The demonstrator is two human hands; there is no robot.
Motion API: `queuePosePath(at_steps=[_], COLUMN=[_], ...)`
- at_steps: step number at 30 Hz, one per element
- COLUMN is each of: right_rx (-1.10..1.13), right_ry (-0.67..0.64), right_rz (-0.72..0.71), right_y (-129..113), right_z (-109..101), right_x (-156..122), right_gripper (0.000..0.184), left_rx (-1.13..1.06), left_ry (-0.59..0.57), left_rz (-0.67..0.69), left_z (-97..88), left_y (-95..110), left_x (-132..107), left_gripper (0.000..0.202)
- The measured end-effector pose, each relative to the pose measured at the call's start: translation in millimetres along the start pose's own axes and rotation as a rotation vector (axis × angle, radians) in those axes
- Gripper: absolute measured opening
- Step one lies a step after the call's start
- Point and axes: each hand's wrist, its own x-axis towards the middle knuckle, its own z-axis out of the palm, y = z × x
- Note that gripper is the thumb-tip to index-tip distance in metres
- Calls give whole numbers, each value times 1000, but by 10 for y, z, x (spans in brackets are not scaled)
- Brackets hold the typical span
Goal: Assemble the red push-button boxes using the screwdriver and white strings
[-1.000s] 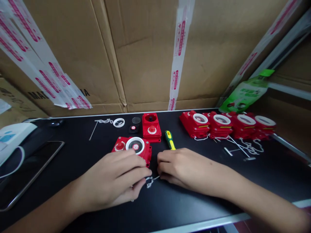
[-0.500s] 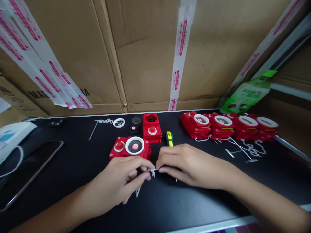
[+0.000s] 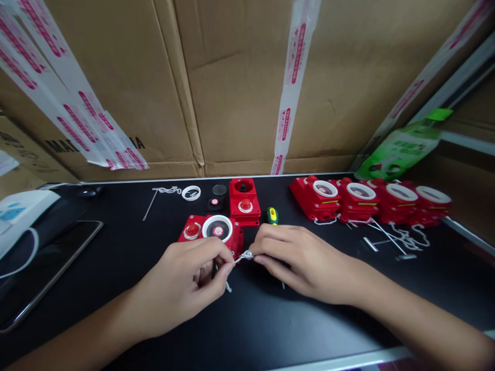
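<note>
My left hand point(image 3: 183, 288) is closed, pinching a white cord point(image 3: 242, 257) between thumb and forefinger; a loose cord end hangs below the fingers. The cord runs to a small silvery knot or fitting at the fingertips of my right hand point(image 3: 305, 260), also closed in a pinch. Too little shows to tell exactly what the right fingertips grip. Just behind my left hand lies a red alarm box point(image 3: 236, 237) with a white ring and a red button, partly covered. A green and yellow screwdriver point(image 3: 273, 216) lies beyond my right hand, which hides most of it.
Behind stands a second red box point(image 3: 244, 203). A white ring point(image 3: 191, 193) and a thin metal hammer point(image 3: 150, 205) with cord lie to its left. Several finished-looking red boxes point(image 3: 323, 201) and more hammers point(image 3: 392, 242) are right. A phone point(image 3: 50, 273) lies left; a green bottle point(image 3: 410, 149) leans at right.
Both hands have risen slightly away from me. The cord is now stretched between the fingertips, where a small bunched silvery piece hung before. The view has shifted a little.
</note>
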Motion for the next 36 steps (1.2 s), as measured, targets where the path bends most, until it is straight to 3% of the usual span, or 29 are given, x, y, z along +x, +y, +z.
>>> queuePosePath(at_steps=[7, 11, 15, 22, 28, 36], right_rx=[-14, -12, 7, -2, 163, 315], right_ry=[3, 37, 84, 58, 150, 220], right_rz=[-7, -20, -23, 9, 75, 110], right_y=[-20, -36, -44, -25, -45, -56], right_z=[39, 99, 164, 234, 265, 324], right_x=[-2, -3, 10, 23, 2, 11], right_gripper=[21, 21, 20, 20, 21, 9], left_rx=[2, 12, 35, 64, 44, 47], left_ry=[1, 44, 38, 71, 48, 25], left_rz=[-5, -8, 24, 43, 19, 32], left_z=[-17, 25, 44, 43, 53, 57], left_y=[48, 61, 49, 27, 25, 23], left_x=[-13, -11, -2, 13, 6, 9], left_gripper=[10, 20, 15, 13, 11, 12])
